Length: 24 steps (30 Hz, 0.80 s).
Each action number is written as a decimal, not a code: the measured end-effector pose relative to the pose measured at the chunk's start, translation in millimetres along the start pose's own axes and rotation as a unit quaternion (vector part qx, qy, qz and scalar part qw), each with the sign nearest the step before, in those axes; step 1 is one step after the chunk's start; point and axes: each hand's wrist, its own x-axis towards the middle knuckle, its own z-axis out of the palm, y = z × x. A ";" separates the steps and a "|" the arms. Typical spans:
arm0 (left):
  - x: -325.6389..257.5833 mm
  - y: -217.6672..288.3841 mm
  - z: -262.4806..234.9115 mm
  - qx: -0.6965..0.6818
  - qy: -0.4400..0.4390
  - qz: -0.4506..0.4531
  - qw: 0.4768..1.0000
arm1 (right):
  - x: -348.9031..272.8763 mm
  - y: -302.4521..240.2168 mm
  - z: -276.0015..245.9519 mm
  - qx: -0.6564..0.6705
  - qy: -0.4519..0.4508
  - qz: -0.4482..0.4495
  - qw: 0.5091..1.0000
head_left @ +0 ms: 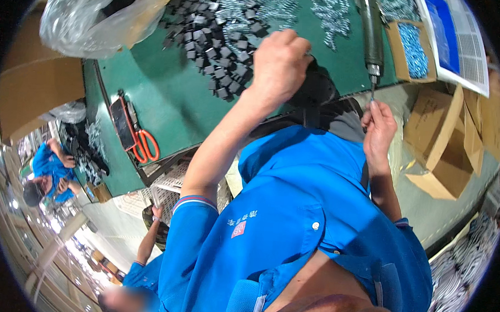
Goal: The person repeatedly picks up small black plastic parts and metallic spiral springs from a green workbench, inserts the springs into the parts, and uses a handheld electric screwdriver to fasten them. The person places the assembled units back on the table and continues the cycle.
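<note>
My left hand [282,64] is closed above the green tabletop, beside a pile of small black square pieces [224,61]. Its fingertips face away, so what they hold is hidden. Just right of that hand is a dark, rounded black part [315,90] at the table's near edge. A dark green power screwdriver [370,35] hangs with its bit pointing down. At the bit's tip, my right hand [380,126] pinches what looks like a small silvery screw [372,98] between thumb and fingers.
Loose silvery screws [328,13] lie at the far side. A small carton of screws [412,50] stands right of the screwdriver. Orange-handled scissors [146,146] and a phone-like dark device [123,124] lie at left. An open cardboard box [445,146] is at right. Co-workers [54,171] are at left.
</note>
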 end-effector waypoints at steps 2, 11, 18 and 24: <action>1.2 2.0 2.7 0.009 -0.010 -0.003 1.000 | 3.2 -0.4 -6.3 -0.006 -0.013 -0.017 1.000; -2.6 17.8 -26.1 -0.438 -0.048 -0.166 0.882 | -4.6 -81.3 51.5 -0.189 -0.133 -0.175 0.957; -18.5 24.3 -25.4 -0.478 0.014 -0.188 0.858 | 15.9 -66.9 113.9 -0.016 -0.334 0.037 0.942; -32.8 22.0 -22.4 -0.482 0.017 -0.182 0.857 | 15.3 -59.4 118.5 -0.013 -0.305 0.051 0.951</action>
